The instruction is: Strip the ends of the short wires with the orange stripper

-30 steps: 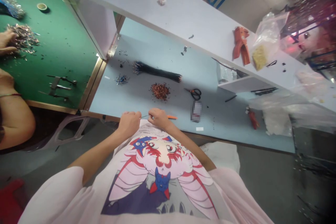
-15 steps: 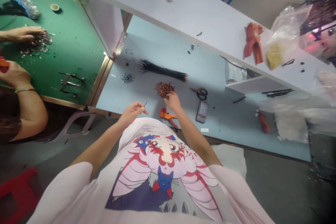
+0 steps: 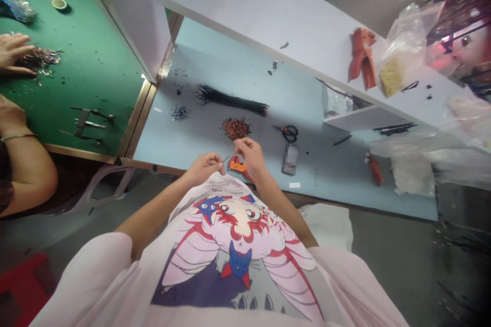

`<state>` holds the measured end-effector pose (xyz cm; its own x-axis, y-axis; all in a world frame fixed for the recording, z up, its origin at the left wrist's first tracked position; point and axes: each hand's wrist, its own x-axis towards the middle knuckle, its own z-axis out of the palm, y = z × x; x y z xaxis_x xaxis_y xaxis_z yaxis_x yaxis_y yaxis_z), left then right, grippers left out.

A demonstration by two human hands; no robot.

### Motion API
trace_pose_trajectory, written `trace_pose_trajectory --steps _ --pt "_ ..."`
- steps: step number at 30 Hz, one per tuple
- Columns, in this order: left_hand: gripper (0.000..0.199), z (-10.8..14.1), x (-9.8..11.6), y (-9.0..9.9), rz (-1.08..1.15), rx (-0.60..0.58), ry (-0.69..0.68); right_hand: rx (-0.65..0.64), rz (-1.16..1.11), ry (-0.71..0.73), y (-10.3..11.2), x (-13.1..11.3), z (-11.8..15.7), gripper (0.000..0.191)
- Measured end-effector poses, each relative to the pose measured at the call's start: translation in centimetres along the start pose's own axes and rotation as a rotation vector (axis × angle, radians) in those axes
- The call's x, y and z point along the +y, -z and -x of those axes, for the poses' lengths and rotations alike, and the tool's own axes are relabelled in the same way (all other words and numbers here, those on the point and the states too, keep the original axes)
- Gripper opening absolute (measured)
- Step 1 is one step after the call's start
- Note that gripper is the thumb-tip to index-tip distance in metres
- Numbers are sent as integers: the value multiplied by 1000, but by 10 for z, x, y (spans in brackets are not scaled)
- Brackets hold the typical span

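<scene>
My left hand [image 3: 207,167] pinches a short thin dark wire [image 3: 226,159] just in front of my shirt. To its right, my right hand [image 3: 250,154] has its fingertips pressed together; whatever they hold is too small to make out. Just beyond the right fingers lies a heap of small copper-coloured pieces [image 3: 235,127]. Orange-handled pliers, probably a wire stripper [image 3: 238,164], rest on the blue table below the right hand and are partly covered by it. Behind the heap stretches a bundle of black wires [image 3: 232,99] with frayed-looking ends.
Black scissors [image 3: 288,133] and a blurred-out flat object [image 3: 290,159] lie right of my hands. A small cluster of wire bits [image 3: 179,113] sits to the left. A white shelf [image 3: 307,46] carries a red tool [image 3: 362,59]. At the green table [image 3: 103,82], another person's hand [image 3: 13,53] touches wire pieces.
My right hand has drawn back from the copper-coloured heap toward me, over the orange pliers. My left hand has moved right with the wire, closer to it. The whole view has shifted slightly.
</scene>
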<state>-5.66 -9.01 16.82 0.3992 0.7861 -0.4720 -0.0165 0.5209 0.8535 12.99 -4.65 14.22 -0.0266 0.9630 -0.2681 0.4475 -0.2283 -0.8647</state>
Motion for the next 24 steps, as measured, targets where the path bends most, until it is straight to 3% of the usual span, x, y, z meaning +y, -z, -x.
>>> trace_pose_trajectory --steps 2,6,10,13,19,24 --pt "28 1 -5 5 110 31 37 65 80 -34 14 19 -7 39" --pt "30 0 -13 20 247 265 15 23 283 -88 33 62 9 35" --pt "31 -4 -12 25 359 353 2 -102 457 -140 27 98 51 54" --pt "34 -6 -8 21 381 351 -15 -144 510 -171 21 112 66 50" --pt "32 -2 0 10 330 380 -89 -180 358 -199 23 104 52 29" --pt "27 6 5 5 163 473 -173 -218 40 -190 22 57 50 34"
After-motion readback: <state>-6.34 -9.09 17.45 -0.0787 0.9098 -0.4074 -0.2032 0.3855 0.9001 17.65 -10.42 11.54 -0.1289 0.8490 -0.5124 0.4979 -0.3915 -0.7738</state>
